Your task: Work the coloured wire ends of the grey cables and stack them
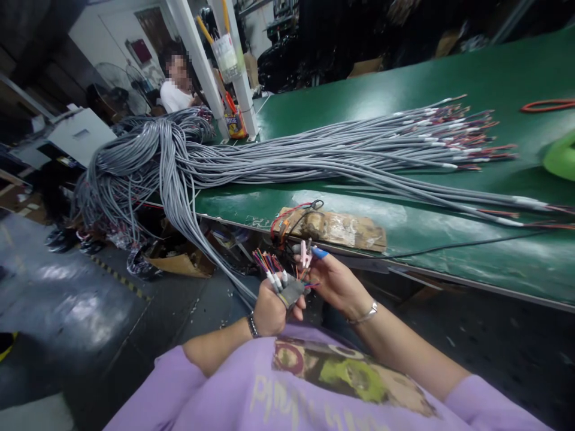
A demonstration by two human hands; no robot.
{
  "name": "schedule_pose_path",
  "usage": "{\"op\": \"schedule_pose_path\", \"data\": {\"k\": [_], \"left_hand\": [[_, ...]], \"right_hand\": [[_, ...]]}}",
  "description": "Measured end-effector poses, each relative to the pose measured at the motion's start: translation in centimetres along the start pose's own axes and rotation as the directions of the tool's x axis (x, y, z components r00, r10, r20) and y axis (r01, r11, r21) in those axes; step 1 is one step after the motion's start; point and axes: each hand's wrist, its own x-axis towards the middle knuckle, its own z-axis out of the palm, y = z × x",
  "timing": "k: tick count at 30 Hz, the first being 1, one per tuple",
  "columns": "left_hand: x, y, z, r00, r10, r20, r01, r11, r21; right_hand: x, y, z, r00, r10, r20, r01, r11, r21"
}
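Note:
My left hand [272, 308] is closed in a fist round the ends of several grey cables [281, 281], whose stripped coloured wires [265, 260] fan upward. My right hand [335, 281] is just to the right of them, fingers pinched on a small pink tool [305, 251] at the wire ends; one fingertip wears a blue cap [320, 252]. The held cables run down and left from my fist toward the big bundle. Both hands hover in front of the table edge, above my lap.
A big bundle of grey cables [291, 158] lies across the green table [404, 96] and hangs off its left end. A taped brown block with red and black wires [335, 227] sits at the near edge. A person in white [175, 90] sits far left.

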Motion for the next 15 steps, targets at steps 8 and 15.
{"op": "schedule_pose_path", "data": {"k": [8,15], "left_hand": [[0.7,-0.3,0.7,0.997,0.072,-0.026,-0.07,0.995,0.064],[1.0,-0.5,0.6,0.993,0.111,-0.042,-0.107,0.99,0.096]], "right_hand": [[0.4,0.5,0.1,0.997,0.012,0.077,-0.007,0.998,-0.063],[1.0,0.8,-0.3,0.989,0.053,0.135,-0.046,0.998,-0.051]]}}
